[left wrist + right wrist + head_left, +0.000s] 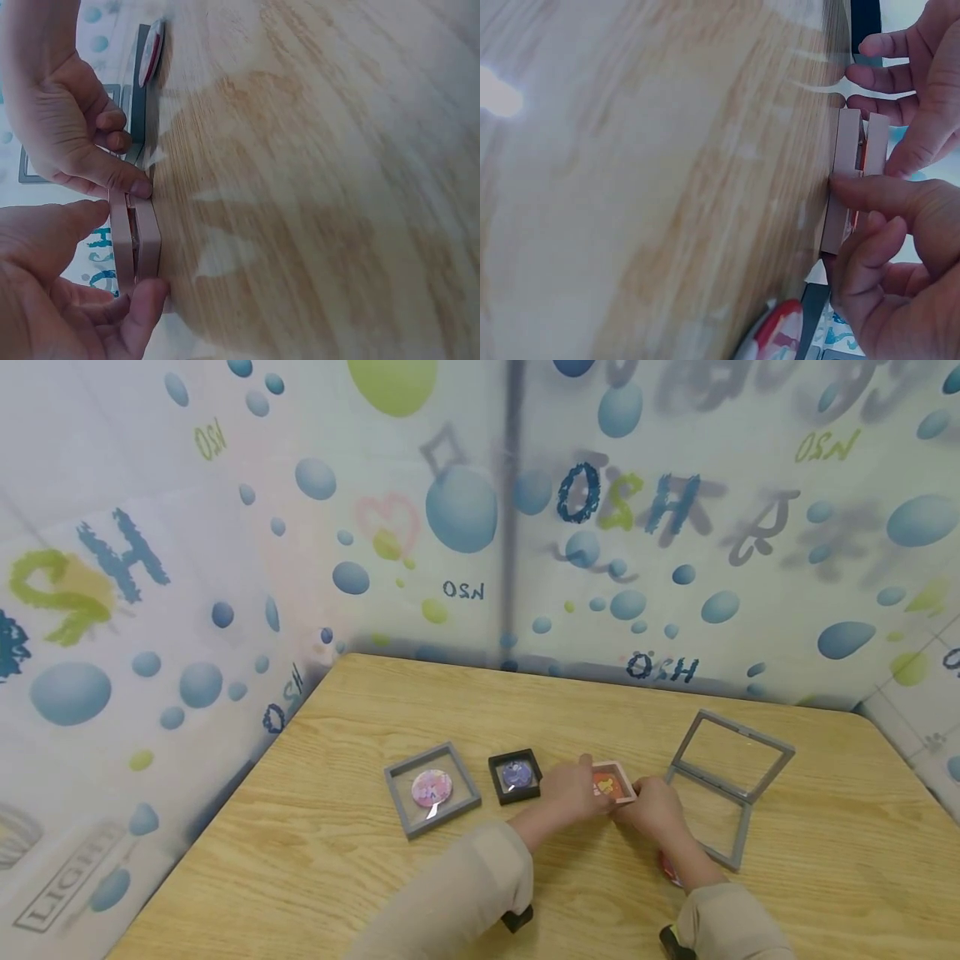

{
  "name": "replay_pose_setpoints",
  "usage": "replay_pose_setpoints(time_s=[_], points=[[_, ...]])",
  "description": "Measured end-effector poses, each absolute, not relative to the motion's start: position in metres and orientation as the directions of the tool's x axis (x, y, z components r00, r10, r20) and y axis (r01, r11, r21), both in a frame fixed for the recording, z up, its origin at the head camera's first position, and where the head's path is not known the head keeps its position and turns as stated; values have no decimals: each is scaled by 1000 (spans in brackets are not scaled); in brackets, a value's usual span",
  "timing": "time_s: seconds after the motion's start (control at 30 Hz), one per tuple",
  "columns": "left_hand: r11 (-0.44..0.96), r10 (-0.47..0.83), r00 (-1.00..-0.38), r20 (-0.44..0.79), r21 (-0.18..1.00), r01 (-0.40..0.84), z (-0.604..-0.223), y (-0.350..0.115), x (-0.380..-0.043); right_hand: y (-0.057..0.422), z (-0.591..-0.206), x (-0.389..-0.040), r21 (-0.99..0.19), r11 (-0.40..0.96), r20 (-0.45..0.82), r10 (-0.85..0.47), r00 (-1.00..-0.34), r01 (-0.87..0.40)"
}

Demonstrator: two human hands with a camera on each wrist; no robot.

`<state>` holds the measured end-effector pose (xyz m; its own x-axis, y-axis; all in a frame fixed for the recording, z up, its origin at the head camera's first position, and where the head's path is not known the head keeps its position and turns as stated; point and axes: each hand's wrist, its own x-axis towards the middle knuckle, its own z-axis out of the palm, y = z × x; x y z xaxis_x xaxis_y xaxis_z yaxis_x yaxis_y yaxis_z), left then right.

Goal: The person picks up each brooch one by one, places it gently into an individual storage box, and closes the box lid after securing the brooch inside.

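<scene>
- Holding a small square frame of pale pink, plastic-looking material (148, 238), your two hands meet at the middle of the pale wooden surface (300, 860). The frame is low, on or just above the wood; contact is hard to tell.
- Your left hand (573, 789) grips its left side, thumb and fingers only slightly parted, spanning its thickness.
- Your right hand (654, 810) pinches the near right corner, its other fingers curled in.
- A narrow gap runs between the frame's two halves, and an orange-red piece with a yellow figure (606, 785) shows inside.
- The frame should feel light and stiff, with smooth edges that may slip. Its middle is probably the delicate part, so take hold by the rim and corners, keeping fingertips out of the gap.
- To its left sits a black square frame (521, 797) holding a purple round badge (517, 774); to its right, a larger grey hinged frame (708, 782) with one half raised.
- A red-edged round badge (781, 330) lies near your right forearm.
</scene>
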<state>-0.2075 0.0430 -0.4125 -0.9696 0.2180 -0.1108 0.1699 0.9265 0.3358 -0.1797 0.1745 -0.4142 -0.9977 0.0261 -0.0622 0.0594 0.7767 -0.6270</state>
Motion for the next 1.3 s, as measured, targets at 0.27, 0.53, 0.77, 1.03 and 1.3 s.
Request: replay_pose_setpoints(time_s=[0.27,0.53,0.77,1.03,1.3], points=[[929,208,-963,-172,343,139,-412,44,-207,174,-414,-180,-629,774,-77,31,-997,72],[936,205,-963,-175,322,141,-414,46,-204,173,-414,-178,-620,782,-70,24,-997,62],[925,214,-963,-165,350,146,-416,46,-205,173,-415,-179,-624,780,-65,20,-998,56],[915,226,-959,-170,375,150,-413,46,-204,173,-417,-179,-630,776,-54,14,-998,45],[888,263,-953,-149,423,179,-411,45,-205,175,-417,-179,-627,779,-40,13,-999,35]])
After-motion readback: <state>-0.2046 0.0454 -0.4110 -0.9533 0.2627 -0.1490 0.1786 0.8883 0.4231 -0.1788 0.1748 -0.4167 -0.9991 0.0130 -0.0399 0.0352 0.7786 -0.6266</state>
